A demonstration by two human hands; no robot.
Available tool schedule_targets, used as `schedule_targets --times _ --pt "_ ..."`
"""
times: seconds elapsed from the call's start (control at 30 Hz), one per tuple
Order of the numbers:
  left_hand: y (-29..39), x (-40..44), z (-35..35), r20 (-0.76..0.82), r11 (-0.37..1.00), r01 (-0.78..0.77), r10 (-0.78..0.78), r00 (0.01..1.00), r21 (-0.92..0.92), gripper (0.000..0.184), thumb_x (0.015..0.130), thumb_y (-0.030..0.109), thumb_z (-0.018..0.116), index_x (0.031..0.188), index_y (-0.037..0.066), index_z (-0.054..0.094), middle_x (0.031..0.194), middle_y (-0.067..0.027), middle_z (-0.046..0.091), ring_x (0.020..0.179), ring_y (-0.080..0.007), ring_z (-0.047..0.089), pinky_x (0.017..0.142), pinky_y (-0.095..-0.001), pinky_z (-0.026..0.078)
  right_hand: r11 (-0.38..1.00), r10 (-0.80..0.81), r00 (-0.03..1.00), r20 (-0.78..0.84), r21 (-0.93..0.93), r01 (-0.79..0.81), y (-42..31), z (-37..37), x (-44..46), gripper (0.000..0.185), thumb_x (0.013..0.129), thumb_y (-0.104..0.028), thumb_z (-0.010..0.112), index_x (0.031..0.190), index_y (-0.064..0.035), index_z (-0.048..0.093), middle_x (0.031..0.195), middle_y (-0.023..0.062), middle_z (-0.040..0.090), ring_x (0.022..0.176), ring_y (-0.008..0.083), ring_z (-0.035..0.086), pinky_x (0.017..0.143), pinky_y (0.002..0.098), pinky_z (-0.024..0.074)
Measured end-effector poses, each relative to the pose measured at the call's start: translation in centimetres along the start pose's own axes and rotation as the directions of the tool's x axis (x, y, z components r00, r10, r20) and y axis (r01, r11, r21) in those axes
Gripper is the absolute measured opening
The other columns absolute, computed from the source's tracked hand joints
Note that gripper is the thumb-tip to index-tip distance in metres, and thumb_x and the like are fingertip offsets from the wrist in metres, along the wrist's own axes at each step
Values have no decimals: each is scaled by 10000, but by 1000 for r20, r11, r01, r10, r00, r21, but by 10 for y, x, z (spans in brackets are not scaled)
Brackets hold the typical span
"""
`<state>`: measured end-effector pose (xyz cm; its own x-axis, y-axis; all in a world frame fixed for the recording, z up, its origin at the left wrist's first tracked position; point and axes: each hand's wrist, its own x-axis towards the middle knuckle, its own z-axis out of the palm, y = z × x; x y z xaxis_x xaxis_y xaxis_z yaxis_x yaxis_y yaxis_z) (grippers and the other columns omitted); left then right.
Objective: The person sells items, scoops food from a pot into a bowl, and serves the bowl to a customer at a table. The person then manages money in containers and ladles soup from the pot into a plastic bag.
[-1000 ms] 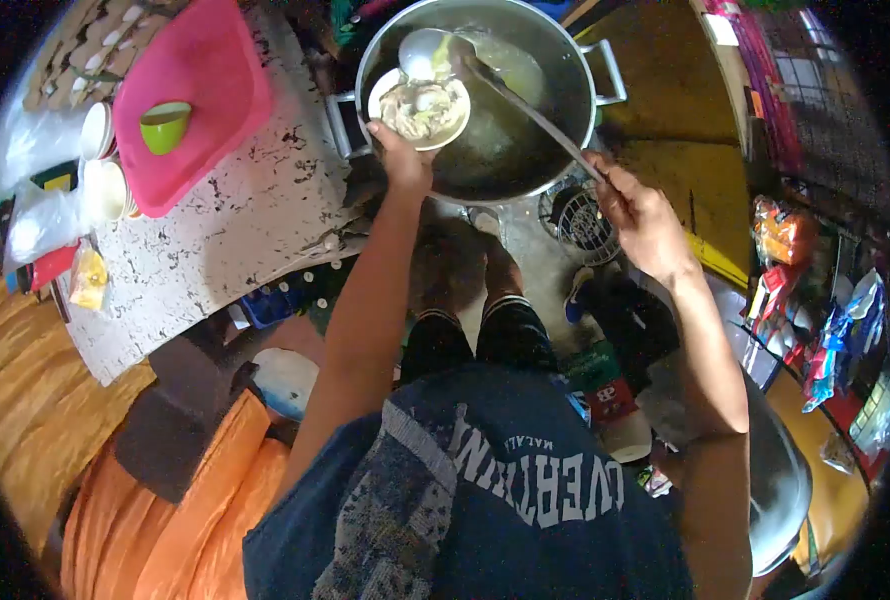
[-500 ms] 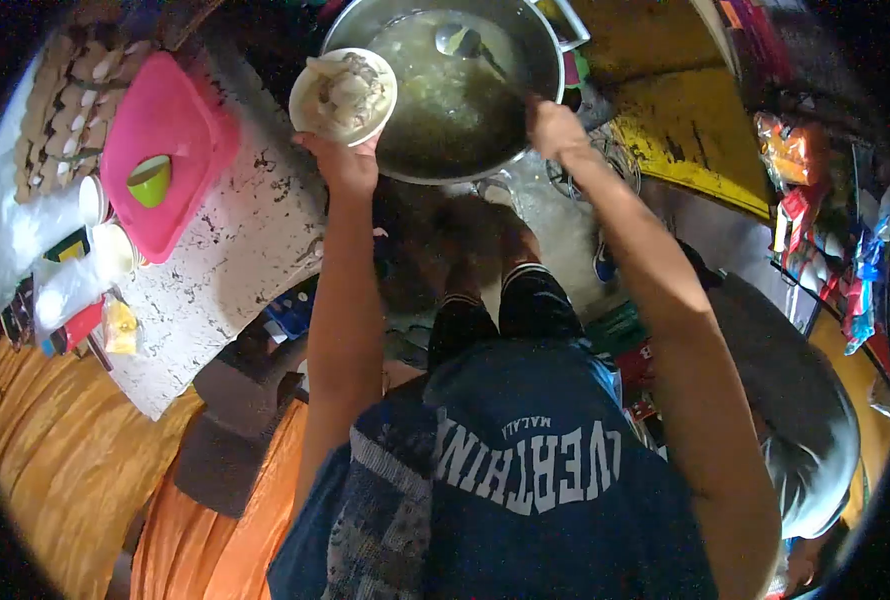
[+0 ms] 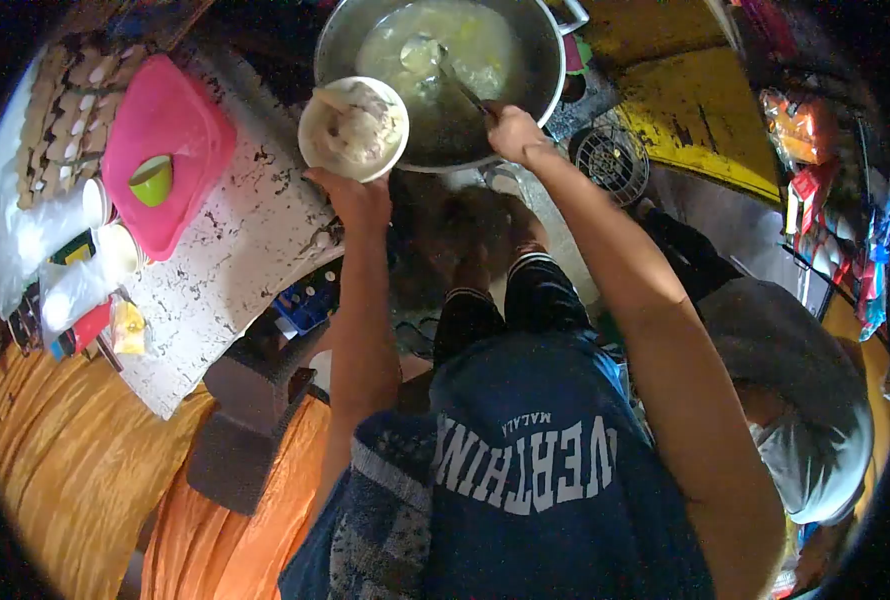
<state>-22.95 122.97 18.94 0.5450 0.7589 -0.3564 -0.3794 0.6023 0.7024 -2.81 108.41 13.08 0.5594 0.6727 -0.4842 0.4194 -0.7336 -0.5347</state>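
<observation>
My left hand (image 3: 358,200) holds a white bowl (image 3: 390,125) from below, at the left rim of a large metal pot (image 3: 555,75). Pale chunks of food (image 3: 357,125) fill much of the bowl. My right hand (image 3: 517,132) is closed round the handle of a ladle (image 3: 465,90) over the pot's near right side. The ladle's bowl end lies in the cloudy broth (image 3: 390,45), right of and beyond the white bowl.
On the worn white table (image 3: 235,250) at left are a pink tray (image 3: 190,120) with a green cup (image 3: 152,182), and stacked white cups (image 3: 117,245). A fan-like round grille (image 3: 610,165) stands right of the pot. Another person (image 3: 775,360) is at lower right.
The bowl in my left hand moved left off the pot's middle, then slightly right and nearer. My right hand moved left with the ladle, whose end went from over the bowl into the broth.
</observation>
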Motion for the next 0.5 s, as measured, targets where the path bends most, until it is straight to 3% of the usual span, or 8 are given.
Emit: schedule_targets --times 0.07,0.1,0.13,0.2,0.27,0.37,0.4,0.5 --pt "-7 -16 -9 -82 997 69 -70 994 -18 813 857 735 239 1466 197 224 1502 -59 273 1367 -297 289 1133 -474 220 999 -33 999 15 -22 34 -2 -3 -5 373 838 -180 497 1189 -77 570 1064 259 605 1005 420 569 884 456 463" --pt "-8 -29 -7 -86 998 55 -57 995 -22 813 857 735 239 1466 197 224 1502 -59 273 1367 -297 289 1133 -474 220 998 -38 999 4 -51 38 -1 0 -8 313 822 -209 526 1068 -36 612 1045 248 622 994 412 587 882 448 475" --pt "-9 -44 -5 -55 943 -1 21 998 334 803 871 720 225 1465 179 221 1492 -74 289 1361 -296 299 1129 -472 229 996 -46 999 -9 -83 46 0 1 -8 298 805 -237 556 946 6 654 1025 237 639 982 403 606 881 440 488" --pt "-16 -58 -8 -5 769 -81 109 994 634 794 886 705 211 1464 161 218 1482 -88 305 1356 -295 308 1126 -470 238 999 -37 996 -85 -11 36 -8 -5 -10 306 785 -216 594 1001 -5 642 1048 232 635 997 403 601 886 440 485" --pt "-30 -66 -19 -159 987 154 -160 974 -51 787 899 690 203 1460 137 219 1478 -101 307 1348 -306 317 1116 -462 265 1000 16 993 -114 -24 -19 -3 -7 -2 323 779 -203 602 1058 -43 628 1034 244 635 1003 404 598 894 435 483" --pt "-50 -75 -40 -194 981 171 -186 963 -89 783 900 683 223 1453 128 229 1464 -104 323 1344 -306 322 1106 -459 288 972 4 993 -122 -235 -33 3 -17 9 523 799 -187 577 1298 -61 481 1091 233 624 1033 377 597 895 421 488" --pt "-47 -82 -32 -215 979 188 -200 956 -76 779 903 680 208 1455 131 227 1472 -103 309 1347 -308 317 1107 -459 286 968 121 986 -117 -205 -144 -7 -31 8 572 813 -172 555 1351 -39 414 1101 233 622 1026 364 607 881 423 497" --pt "-50 -84 -32 -194 983 164 -176 965 -80 769 910 671 206 1456 130 225 1478 -104 298 1347 -307 315 1109 -463 279 930 140 976 -169 -315 -188 -14 -35 21 505 824 -156 530 1307 -30 453 1102 235 622 1021 358 612 877 428 499"
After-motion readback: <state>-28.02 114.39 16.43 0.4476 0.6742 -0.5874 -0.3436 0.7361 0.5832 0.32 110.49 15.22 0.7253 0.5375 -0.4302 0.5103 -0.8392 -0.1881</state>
